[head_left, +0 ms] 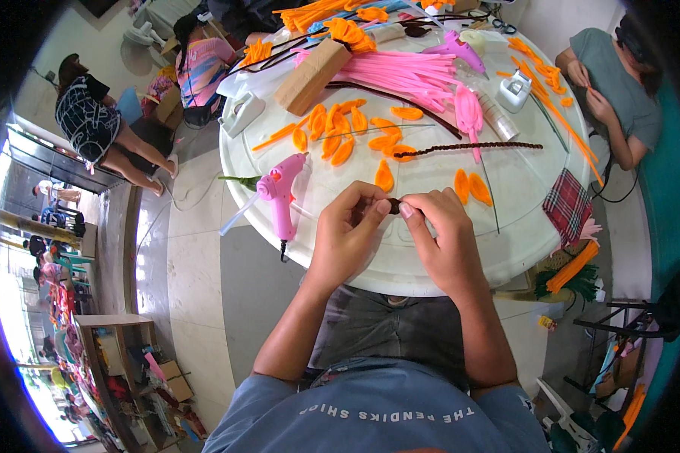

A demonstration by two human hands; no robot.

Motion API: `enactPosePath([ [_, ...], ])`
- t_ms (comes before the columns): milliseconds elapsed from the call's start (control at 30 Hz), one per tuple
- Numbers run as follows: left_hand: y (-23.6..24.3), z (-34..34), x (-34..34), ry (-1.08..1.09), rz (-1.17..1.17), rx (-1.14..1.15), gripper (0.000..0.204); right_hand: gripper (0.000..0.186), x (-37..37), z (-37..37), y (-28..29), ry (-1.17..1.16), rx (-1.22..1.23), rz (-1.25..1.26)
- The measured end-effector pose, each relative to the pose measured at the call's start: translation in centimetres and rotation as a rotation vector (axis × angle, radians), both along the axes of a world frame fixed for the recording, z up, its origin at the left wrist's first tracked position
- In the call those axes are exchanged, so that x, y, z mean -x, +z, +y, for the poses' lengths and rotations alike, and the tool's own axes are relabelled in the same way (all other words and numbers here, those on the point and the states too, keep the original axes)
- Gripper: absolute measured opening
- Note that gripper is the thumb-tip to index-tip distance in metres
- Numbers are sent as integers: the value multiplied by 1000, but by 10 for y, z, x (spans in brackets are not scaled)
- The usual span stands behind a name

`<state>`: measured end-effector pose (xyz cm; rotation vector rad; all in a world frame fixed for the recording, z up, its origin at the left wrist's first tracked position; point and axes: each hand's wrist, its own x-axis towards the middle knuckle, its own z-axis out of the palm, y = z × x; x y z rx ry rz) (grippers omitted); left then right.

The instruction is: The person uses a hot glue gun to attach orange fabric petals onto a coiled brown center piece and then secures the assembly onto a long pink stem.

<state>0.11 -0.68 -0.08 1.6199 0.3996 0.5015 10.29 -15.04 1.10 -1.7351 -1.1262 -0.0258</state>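
Observation:
Both my hands meet over the near part of the white round table [340, 260]. Between the fingertips of my left hand [351, 230] and my right hand [440, 230] is a small dark brown fuzzy piece [394, 205], pinched from both sides; fingers partly cover it. Just beyond lies a twisted brown pipe cleaner [472, 146]. Orange petal-shaped pipe-cleaner loops lie around: a single loop [384, 177] past my left fingers, and a pair, one loop [479, 189] nearest my right hand. Left of my left hand rests a pink glue gun [281, 198].
Farther back are a wooden block [310, 75], pink pipe cleaners [400, 72], a second glue gun [461, 51] and a white tape dispenser [514, 92]. Plaid cloth [567, 202] hangs at the right edge. Another person [616, 90] works at the far right, holding something small and orange.

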Motion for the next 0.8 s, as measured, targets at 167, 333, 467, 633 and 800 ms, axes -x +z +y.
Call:
enactPosePath([
  [167, -1, 1, -1, -19, -29, 60, 9, 14, 1, 0, 0, 0, 28, -24],
  [333, -2, 3, -1, -51, -58, 132, 8, 16, 2, -1, 2, 11, 67, -39],
  [467, 1, 2, -2, -62, -60, 180, 8, 17, 4, 2, 1, 20, 53, -39],
  [633, 1, 1, -1, -92, -31, 169, 11, 11, 3, 0, 1, -2, 72, -68],
  [800, -4, 6, -1, -113, 33, -25, 19, 9, 2, 0, -1, -11, 101, -97],
])
